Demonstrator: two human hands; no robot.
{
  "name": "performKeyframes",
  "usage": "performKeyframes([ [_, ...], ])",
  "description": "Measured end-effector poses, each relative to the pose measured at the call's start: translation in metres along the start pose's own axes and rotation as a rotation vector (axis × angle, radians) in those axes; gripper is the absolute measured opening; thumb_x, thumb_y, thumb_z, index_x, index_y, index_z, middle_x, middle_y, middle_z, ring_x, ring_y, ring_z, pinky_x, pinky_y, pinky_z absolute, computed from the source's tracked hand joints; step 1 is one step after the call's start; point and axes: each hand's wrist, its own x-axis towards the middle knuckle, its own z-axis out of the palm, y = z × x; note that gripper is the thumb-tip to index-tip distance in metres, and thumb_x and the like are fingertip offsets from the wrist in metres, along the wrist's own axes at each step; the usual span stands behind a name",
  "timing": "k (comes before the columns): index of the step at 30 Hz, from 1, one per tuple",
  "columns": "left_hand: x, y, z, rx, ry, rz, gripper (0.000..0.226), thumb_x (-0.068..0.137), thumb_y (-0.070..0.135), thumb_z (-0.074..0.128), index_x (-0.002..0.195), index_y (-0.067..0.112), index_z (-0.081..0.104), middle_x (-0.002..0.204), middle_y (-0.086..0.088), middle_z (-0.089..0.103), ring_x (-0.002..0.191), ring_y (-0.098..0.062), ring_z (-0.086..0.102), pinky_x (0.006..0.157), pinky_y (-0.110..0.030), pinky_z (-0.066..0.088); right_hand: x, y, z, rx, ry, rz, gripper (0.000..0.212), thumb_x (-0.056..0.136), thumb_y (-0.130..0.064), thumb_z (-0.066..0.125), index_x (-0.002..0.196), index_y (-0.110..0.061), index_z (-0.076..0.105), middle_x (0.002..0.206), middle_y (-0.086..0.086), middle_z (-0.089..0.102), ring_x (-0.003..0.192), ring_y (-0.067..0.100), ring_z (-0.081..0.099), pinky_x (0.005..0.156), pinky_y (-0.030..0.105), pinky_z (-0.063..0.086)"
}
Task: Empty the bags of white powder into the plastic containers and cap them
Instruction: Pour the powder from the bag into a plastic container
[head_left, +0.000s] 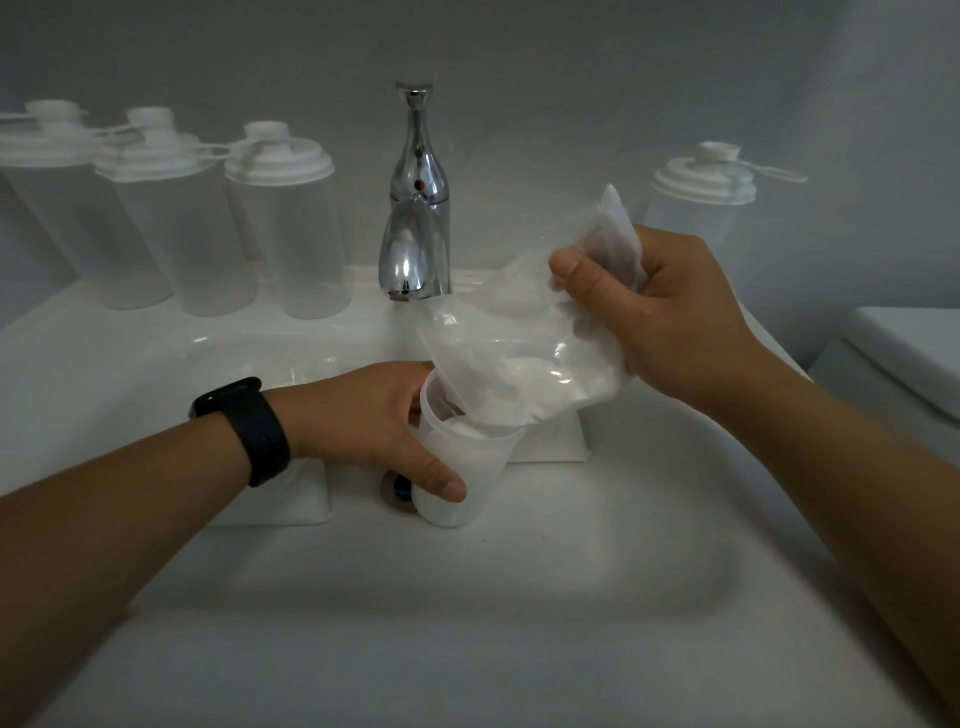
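the left hand (374, 421), a black band on its wrist, is wrapped round a small translucent plastic container (462, 467) that stands uncapped and slightly tilted over the basin of the white ceramic sink (467, 623), its thumb pressed across the container's front wall. the right hand (670, 317) pinches the crumpled upper end of a clear plastic bag of white powder (524, 358), holding it raised and slanted so that its lower mouth sits inside the container's rim, where a mound of powder already shows. the main risk, as i judge it, is spillage: the bag's mouth looks about as wide as the opening, so if the bag is lifted too steeply the powder still in it could slide down in one lump and go over the rim into the basin. the container leans and is steadied by one hand only, so a heavy drop of powder could tip it. the chrome tap (415, 208) stands just behind the bag, and any drip from it would wet the powder. counting: one bag in view, one open container in use, four capped translucent containers on the sink's back ledge, of which three (171, 223) stand in a group left of the tap, with one (701, 202) to its right behind the right hand. each has a white lid with a tethered cap. two flat white blocks lie in the basin, one under each forearm; what they are i cannot tell.
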Motion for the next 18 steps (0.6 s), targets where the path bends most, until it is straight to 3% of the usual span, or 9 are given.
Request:
performKeyframes([
  [13, 0.0003, -0.0002, -0.0001, -0.007, -0.006, -0.002, 0.070, 0.064, 0.029, 0.092, 0.124, 0.041, 0.058, 0.118, 0.032, 0.068, 0.113, 0.006, 0.064, 0.092, -0.009, 0.048, -0.0013, -0.0029, 0.0014, 0.002, 0.024, -0.012, 0.029, 0.099, -0.028, 0.066, 0.087, -0.003, 0.073, 0.077, 0.006, 0.070, 0.063, 0.011, 0.067, 0.061, 0.016, 0.051],
  [18, 0.0000, 0.0007, 0.0002, -0.012, -0.017, -0.005, 0.070, 0.064, 0.030, 0.091, 0.125, 0.042, 0.057, 0.118, 0.033, 0.067, 0.112, 0.007, 0.063, 0.091, -0.009, 0.048, -0.0013, -0.0040, 0.0012, 0.014, -0.003, 0.013, 0.027, 0.099, -0.030, 0.066, 0.086, -0.008, 0.074, 0.069, 0.000, 0.070, 0.063, 0.006, 0.067, 0.061, 0.017, 0.051],
])
